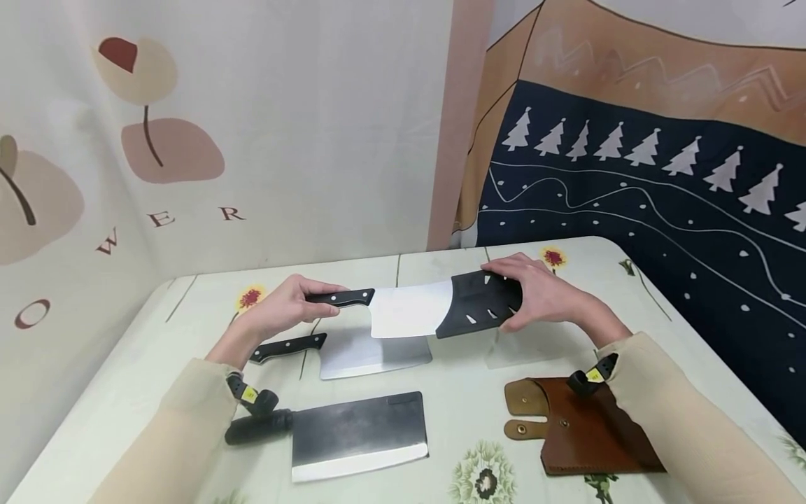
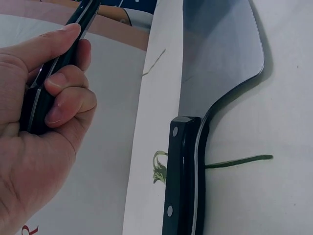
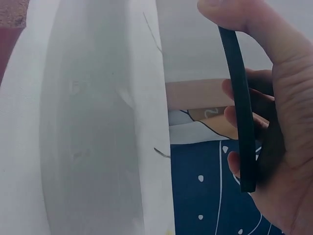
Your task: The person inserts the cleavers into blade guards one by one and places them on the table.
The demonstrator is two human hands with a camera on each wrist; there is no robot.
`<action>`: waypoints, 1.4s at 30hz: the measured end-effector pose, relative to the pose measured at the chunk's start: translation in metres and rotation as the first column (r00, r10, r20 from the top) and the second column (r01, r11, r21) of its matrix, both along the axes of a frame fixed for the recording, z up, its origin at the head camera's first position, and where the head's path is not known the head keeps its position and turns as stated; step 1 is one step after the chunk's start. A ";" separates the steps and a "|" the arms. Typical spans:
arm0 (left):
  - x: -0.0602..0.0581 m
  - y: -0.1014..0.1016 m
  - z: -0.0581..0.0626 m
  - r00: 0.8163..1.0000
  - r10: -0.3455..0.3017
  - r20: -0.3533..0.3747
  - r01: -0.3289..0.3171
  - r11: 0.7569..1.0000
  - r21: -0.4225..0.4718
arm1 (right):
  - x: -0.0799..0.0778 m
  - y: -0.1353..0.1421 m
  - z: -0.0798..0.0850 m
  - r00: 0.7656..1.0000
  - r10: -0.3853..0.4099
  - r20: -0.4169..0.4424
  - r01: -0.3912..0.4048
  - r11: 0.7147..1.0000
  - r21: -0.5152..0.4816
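Observation:
My left hand (image 1: pixel 280 308) grips the black riveted handle of a cleaver (image 1: pixel 403 313), held level above the table. Over the far end of its bright blade sits a black slotted blade guard (image 1: pixel 475 304), which my right hand (image 1: pixel 541 290) holds across its outer end, thumb below and fingers above. The blade part nearest the handle is uncovered. In the left wrist view, curled fingers wrap the handle (image 2: pixel 36 107). The right wrist view shows the guard edge-on (image 3: pixel 239 107) between thumb and fingers. Just beneath lies a second cleaver (image 1: pixel 374 353) with a black riveted handle.
Nearer me lies a dark-bladed cleaver (image 1: pixel 359 427) with a round black handle. A brown leather sheath (image 1: pixel 598 441) with snap straps lies under my right forearm. A translucent flat piece (image 1: pixel 535 350) rests below my right hand. Patterned curtains (image 1: pixel 315 140) stand behind the table.

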State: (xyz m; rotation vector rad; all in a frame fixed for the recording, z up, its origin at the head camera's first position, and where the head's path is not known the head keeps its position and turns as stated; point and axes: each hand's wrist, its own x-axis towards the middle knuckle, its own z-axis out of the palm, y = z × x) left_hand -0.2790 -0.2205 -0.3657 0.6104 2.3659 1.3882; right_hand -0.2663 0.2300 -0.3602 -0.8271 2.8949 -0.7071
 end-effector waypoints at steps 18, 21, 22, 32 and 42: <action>0.001 0.032 -0.002 1.000 0.014 -0.027 -0.013 1.000 0.029 | -0.007 -0.022 -0.003 1.000 0.020 -0.021 -0.020 0.999 -0.037; 0.001 0.037 -0.002 1.000 0.014 -0.017 -0.014 0.999 0.036 | -0.008 -0.024 -0.004 0.999 0.027 -0.020 -0.028 0.999 -0.037; 0.001 0.038 -0.002 1.000 0.011 -0.018 -0.010 0.999 0.032 | -0.008 -0.024 -0.004 0.999 0.027 -0.017 -0.027 0.999 -0.036; 0.002 0.046 -0.003 0.999 0.024 -0.034 -0.023 1.000 0.019 | -0.008 -0.021 -0.002 1.000 0.014 0.006 -0.014 0.999 -0.034; 0.005 0.064 -0.004 0.997 0.067 -0.030 -0.066 0.997 0.033 | -0.015 -0.036 -0.005 0.999 0.019 0.033 -0.017 0.998 -0.053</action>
